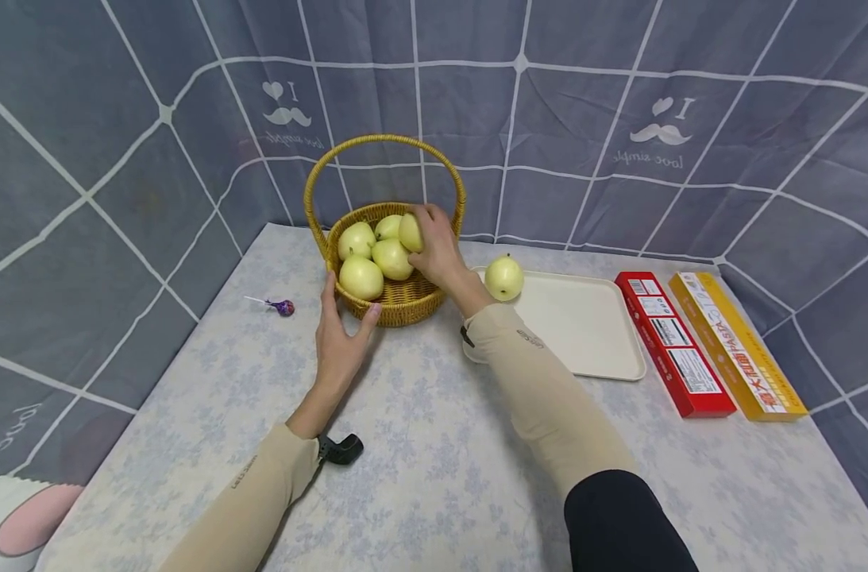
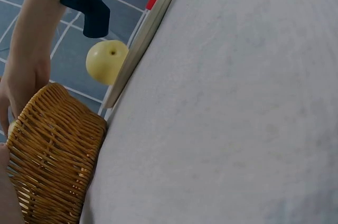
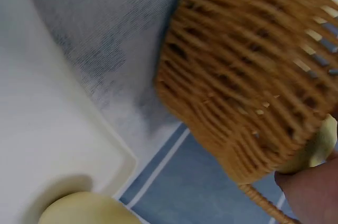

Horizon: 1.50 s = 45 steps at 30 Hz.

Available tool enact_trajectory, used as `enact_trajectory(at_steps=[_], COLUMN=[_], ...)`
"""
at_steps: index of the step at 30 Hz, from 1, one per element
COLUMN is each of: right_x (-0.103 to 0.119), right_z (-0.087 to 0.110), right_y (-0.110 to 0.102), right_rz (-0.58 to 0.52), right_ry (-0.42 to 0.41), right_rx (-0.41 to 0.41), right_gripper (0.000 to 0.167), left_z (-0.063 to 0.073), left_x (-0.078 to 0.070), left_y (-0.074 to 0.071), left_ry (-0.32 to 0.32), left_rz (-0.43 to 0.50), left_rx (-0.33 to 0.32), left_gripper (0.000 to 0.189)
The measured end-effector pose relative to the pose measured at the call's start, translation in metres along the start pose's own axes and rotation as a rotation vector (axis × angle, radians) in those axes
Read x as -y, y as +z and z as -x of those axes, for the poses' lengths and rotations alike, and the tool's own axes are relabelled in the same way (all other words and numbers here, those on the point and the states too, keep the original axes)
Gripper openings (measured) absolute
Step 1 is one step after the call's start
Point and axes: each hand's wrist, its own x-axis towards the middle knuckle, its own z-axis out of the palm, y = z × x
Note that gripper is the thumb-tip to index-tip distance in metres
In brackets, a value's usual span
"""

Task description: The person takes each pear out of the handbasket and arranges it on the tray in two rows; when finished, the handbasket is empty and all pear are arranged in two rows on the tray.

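Note:
A wicker basket [image 1: 405,315] with a tall arched handle stands at the back of the table, several pale yellow-green pears [image 1: 361,277] in it. My right hand [image 1: 437,245] reaches into the basket's right side and grips a pear [image 1: 410,233] there. In the right wrist view, part of that pear [image 3: 317,147] shows beside the fingers, past the woven wall. My left hand [image 1: 342,343] touches the basket's front left, thumb and fingers spread and fairly straight. One more pear [image 1: 504,277] rests on the back left corner of a cream tray [image 1: 584,326], right of the basket.
A wrapped lollipop [image 1: 283,307] lies left of the basket. To the tray's right lie a red box [image 1: 673,345] and a yellow pasta box [image 1: 737,345], side by side. A grey checked curtain [image 1: 576,119] hangs close behind the table.

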Motion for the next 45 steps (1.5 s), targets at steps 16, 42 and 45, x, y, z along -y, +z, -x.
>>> enact_trajectory(at_steps=[16,42,45], right_x=[0.016,-0.065,-0.081], right_z=[0.046,0.117,0.119], right_y=[-0.031,-0.095,-0.097], right_rz=[-0.208,-0.228,-0.22], right_ry=[-0.037,0.234,0.286], right_rx=[-0.051,-0.349,-0.384], right_gripper=[0.09,0.086,0.085], left_z=[0.0,0.002,0.001], left_x=[0.0,0.001,0.001], left_y=[-0.002,0.003,0.001], left_ry=[0.007,-0.001,0.001], left_rz=[-0.004,0.013,0.01], left_rx=[0.006,0.003,-0.002], left_gripper=[0.092,0.093,0.093])
